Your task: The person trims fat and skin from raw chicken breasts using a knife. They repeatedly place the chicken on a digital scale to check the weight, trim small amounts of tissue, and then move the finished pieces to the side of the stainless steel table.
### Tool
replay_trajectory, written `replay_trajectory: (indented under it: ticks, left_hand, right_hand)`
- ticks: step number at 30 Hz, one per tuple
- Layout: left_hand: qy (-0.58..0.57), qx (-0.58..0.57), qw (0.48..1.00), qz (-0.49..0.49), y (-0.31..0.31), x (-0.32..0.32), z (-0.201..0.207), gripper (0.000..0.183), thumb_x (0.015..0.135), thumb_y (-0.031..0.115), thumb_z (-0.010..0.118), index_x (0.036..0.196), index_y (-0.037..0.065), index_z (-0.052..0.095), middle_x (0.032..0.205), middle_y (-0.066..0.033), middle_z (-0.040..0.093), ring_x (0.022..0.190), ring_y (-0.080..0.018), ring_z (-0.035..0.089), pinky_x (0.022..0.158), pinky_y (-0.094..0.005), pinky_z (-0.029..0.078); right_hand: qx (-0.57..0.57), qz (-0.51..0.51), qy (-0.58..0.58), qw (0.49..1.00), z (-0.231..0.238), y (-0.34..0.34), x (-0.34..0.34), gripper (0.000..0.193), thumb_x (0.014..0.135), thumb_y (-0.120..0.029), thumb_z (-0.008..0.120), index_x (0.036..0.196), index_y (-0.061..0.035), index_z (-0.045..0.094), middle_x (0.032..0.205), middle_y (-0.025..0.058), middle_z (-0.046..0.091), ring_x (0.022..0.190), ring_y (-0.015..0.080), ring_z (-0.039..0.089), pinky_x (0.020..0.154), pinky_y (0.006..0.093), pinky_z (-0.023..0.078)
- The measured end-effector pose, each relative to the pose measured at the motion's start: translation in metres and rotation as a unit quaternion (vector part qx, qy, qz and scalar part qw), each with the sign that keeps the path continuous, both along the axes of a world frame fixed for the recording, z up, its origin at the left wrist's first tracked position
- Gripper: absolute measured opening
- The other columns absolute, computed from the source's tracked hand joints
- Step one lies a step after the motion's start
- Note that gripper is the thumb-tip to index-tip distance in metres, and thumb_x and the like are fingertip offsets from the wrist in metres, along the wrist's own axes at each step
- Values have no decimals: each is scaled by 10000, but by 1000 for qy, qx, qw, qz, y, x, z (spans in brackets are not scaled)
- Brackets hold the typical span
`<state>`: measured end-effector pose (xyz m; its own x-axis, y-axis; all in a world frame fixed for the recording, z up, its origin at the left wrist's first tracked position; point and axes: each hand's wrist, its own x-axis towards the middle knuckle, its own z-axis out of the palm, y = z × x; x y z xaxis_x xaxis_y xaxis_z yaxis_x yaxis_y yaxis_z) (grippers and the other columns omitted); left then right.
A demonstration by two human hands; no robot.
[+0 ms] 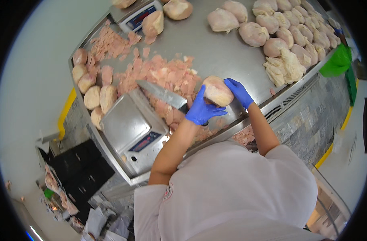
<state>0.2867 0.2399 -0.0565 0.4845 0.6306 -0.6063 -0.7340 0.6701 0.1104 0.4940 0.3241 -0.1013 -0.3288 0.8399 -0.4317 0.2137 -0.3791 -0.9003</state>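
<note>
Between my two blue-gloved hands is a rounded, pale pink lump of meat with a whitish skin, above the steel table. My left hand cups its left and lower side, thumb and fingers spread around it. Against its right side, my right hand presses with the fingers together. A wide-bladed knife lies over a heap of thin pink meat pieces. Its dark handle passes beneath my left hand; whether that hand touches it I cannot tell.
A steel scale stands at the near left, and another scale at the far left. Several round meat lumps line the left edge. Many more lumps fill the far right, beside crumpled pale casings. A green bag hangs beyond the right edge.
</note>
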Motion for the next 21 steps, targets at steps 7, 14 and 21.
replay_trajectory:
  ticks: [7,14,21]
  left_hand:
    - [-10,120,992,36,-41,6,22,888,921,701,496,1580,173,220,1542,-138,363,1332,-396,463,1000,-689,443]
    - [60,159,983,74,-66,19,21,380,999,367,570,1316,162,521,1247,-51,556,1135,-216,571,900,-516,557]
    - [159,142,972,99,-83,-28,22,292,972,243,612,1225,100,577,1141,-74,621,1041,-223,616,896,-428,556]
  right_hand:
    - [81,-158,330,927,63,-65,-45,378,974,-311,625,1245,-48,631,1256,83,609,1217,191,534,1070,346,405]
    - [325,106,-47,939,93,-36,-113,327,927,-258,662,1197,-74,676,1113,126,609,1007,248,618,891,379,501]
    - [504,84,-107,853,106,48,-156,466,896,-401,689,1290,-153,655,1248,169,599,1121,339,602,970,435,487]
